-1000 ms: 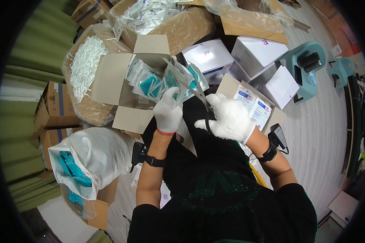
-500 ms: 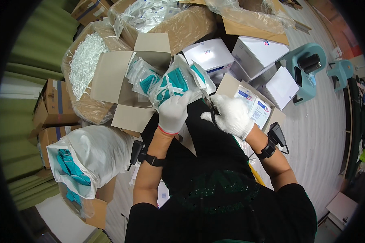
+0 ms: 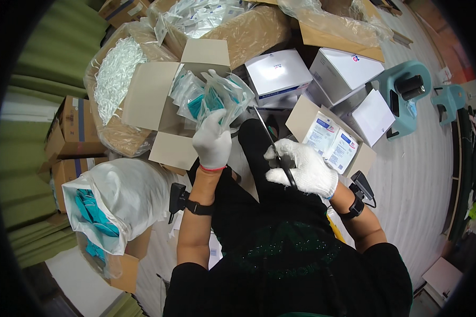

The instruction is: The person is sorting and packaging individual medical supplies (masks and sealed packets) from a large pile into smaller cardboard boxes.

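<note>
- Scissors (image 3: 267,132) sit in the gloved right hand (image 3: 303,169), right of the frame's middle, fingers curled round the black handles; the finger loops are partly hidden.
- Clear pouches (image 3: 222,96) with teal contents stand bunched in the gloved left hand (image 3: 213,143), upper middle of the frame, its fingers closed on their lower end.
- Step in hand looks like handling the bunch between snips; the blades appear nearly together, their tip just beside the pouches' lower right edge.
- Next move, by judgement, calls for a firm left grip and either parting the blades at a pouch edge or lowering the bunch to the open carton (image 3: 149,95), upper left of centre, where similar pouches lie.
- Compared with half a second ago, the bunch is narrower and more upright instead of fanned rightward, and the right hand is lower, the scissors showing more of their length.
</note>
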A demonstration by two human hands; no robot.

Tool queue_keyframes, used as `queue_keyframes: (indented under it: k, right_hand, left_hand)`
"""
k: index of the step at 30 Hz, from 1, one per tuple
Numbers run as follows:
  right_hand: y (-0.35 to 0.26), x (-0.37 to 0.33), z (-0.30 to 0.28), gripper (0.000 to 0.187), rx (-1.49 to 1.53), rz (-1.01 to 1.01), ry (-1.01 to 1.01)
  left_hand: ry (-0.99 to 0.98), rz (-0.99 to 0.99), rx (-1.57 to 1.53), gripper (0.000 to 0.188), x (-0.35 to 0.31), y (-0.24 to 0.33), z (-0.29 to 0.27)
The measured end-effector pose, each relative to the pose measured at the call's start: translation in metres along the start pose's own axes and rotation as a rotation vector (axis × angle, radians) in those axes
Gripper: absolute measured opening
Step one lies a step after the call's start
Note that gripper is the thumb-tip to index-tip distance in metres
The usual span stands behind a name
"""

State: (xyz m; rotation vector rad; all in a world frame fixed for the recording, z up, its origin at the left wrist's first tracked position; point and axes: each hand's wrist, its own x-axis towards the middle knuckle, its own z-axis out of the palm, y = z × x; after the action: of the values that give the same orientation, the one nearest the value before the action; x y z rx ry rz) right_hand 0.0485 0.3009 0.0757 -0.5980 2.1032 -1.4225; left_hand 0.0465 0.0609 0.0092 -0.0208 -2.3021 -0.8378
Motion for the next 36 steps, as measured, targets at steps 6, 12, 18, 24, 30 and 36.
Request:
queue_keyframes:
  k: [6, 12, 18, 24, 30, 36]
  right_hand:
    - [0.000, 0.013, 0.014, 0.036, 0.411, 0.169, -0.027]
    - [0.004, 0.024, 0.017, 0.030, 0.566, 0.138, 0.022]
    - [0.015, 0.025, 0.028, 0.036, 0.676, 0.075, 0.119]
    - [0.024, 0.028, 0.029, 0.040, 0.803, 0.010, 0.217]
    - [0.025, 0.034, 0.001, 0.029, 0.601, 0.082, 0.218]
    - [0.036, 0.045, 0.000, 0.029, 0.668, 0.114, 0.227]
  left_hand:
    - [0.017, -0.001, 0.027, 0.035, -0.003, 0.010, 0.008]
    - [0.028, -0.082, -0.052, 0.039, -0.014, 0.023, 0.012]
    - [0.035, -0.289, -0.168, 0.029, -0.022, 0.044, 0.017]
    - [0.039, -0.392, -0.252, 0.024, -0.029, 0.056, 0.019]
    - [-0.165, -0.511, -0.407, 0.025, -0.031, 0.054, 0.003]
    - [-0.438, -0.935, -0.950, 0.026, -0.015, 0.049, -0.023]
